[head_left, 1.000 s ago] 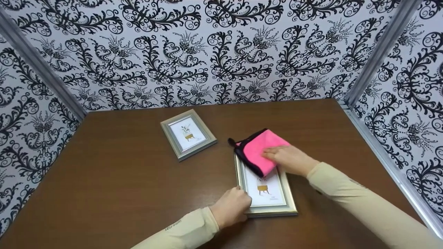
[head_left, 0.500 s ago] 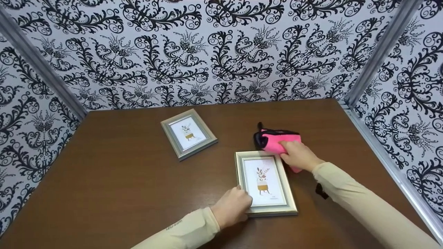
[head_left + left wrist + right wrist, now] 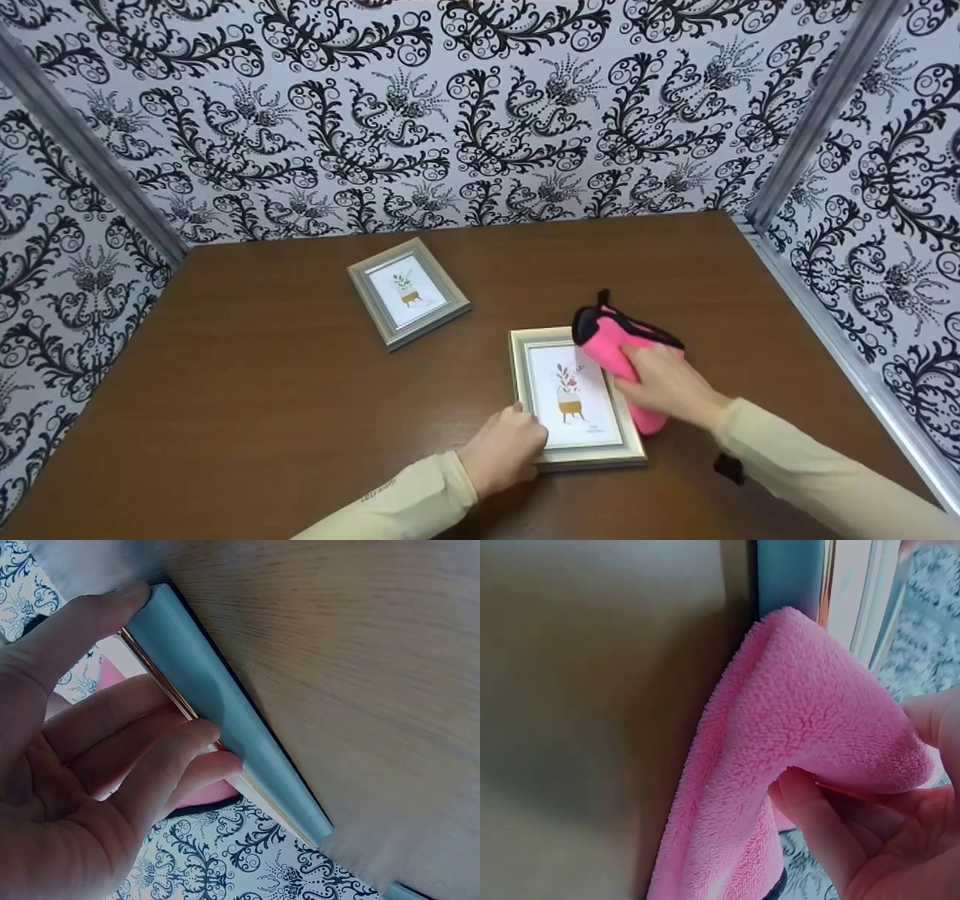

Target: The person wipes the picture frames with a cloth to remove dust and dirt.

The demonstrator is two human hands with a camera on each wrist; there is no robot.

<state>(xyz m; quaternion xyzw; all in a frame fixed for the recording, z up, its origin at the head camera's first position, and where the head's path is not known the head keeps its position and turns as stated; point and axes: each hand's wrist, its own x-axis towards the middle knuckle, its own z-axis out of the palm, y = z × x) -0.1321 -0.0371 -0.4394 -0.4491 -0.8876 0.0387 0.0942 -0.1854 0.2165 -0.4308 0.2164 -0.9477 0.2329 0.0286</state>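
Observation:
A framed picture of a plant in a yellow pot (image 3: 571,397) lies flat at the right of the table's middle. My left hand (image 3: 504,448) grips its lower left corner; in the left wrist view the thumb and fingers (image 3: 187,736) press against the frame's side (image 3: 217,701). My right hand (image 3: 667,384) pinches a folded pink cloth with black edging (image 3: 611,349) over the frame's upper right side. Seen from the right wrist, the cloth (image 3: 802,705) drapes along the frame's outer side (image 3: 789,577), held between thumb and fingers (image 3: 832,832).
A second, similar framed picture (image 3: 409,291) lies tilted farther back and left on the brown table (image 3: 262,375). Black-and-white patterned walls (image 3: 465,112) stand behind and at both sides. A small dark thing (image 3: 728,469) shows beneath the right sleeve.
From lying spread over the picture's upper part, the cloth went to the frame's top right corner, bunched, then down its right side with my right hand. My left hand stayed on the corner.

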